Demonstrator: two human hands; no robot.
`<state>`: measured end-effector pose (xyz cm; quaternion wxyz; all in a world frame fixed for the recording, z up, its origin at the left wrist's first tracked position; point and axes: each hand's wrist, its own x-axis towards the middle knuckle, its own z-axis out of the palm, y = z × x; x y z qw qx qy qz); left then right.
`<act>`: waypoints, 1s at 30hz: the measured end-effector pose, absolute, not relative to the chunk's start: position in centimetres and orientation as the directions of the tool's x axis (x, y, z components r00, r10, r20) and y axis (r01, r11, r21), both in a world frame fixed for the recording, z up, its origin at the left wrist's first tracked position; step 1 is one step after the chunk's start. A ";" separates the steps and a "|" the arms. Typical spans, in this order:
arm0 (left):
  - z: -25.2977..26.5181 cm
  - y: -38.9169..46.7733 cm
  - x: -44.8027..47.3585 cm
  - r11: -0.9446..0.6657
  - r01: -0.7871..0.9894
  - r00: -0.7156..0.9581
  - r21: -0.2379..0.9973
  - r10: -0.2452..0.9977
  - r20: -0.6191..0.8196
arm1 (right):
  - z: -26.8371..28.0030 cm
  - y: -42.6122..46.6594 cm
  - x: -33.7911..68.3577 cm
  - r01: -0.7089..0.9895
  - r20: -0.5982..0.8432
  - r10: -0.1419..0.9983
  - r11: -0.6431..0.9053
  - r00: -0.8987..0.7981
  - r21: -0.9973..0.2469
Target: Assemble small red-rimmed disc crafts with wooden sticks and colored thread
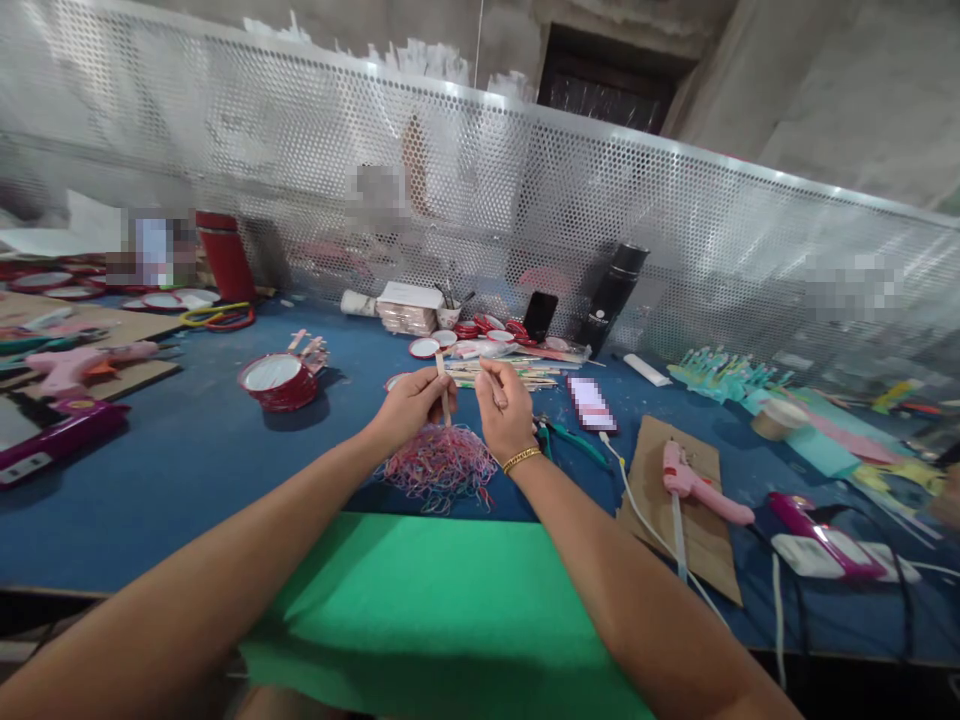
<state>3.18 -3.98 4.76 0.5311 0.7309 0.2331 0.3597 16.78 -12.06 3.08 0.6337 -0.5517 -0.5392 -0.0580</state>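
Observation:
My left hand (411,402) is closed on a thin, flat wooden stick (446,408), which stands nearly upright between thumb and fingers. To its right, my right hand (508,408) has curled fingers pinched against the thumb; whatever lies in them, if anything, is too small to make out. Just below both hands sits a tangled heap of thin pink, blue and red strands (436,470). Across the front edge of the table and down toward my lap lies a green sheet (450,580). Teal-handled pliers (574,440) rest beside my right wrist.
Red-rimmed discs (279,385) are stacked at left. A pink glue gun (705,485) lies on cardboard (649,480) at right, near a purple-and-white power strip (832,545). Behind are a phone (540,316), a leaning black bottle (613,295) and a perforated metal screen (465,180).

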 end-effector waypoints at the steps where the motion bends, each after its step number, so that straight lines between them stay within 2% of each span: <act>1: 4.8 -3.9 3.1 -0.333 -0.044 0.627 0.942 0.725 0.285 | 3.0 -12.1 16.8 0.667 0.743 0.528 0.382 0.411 -0.640; 6: 4.9 -3.8 2.8 -0.338 -0.043 0.612 0.940 0.735 0.293 | 2.9 -12.1 16.7 0.647 0.728 0.555 0.389 0.403 -0.655; 16: 4.9 -3.8 2.8 -0.353 -0.014 0.689 0.935 0.675 0.265 | 2.1 -11.9 16.7 0.638 0.714 0.571 0.383 0.405 -0.668; 23: 4.1 -2.7 2.6 -0.506 0.010 0.660 0.862 0.651 0.375 | 1.9 -12.1 17.0 0.655 0.709 0.565 0.351 0.421 -0.669; 30: 2.9 -1.7 2.5 -0.596 0.115 0.711 0.795 0.608 0.353 | 2.2 -12.3 16.5 0.624 0.697 0.579 0.371 0.423 -0.687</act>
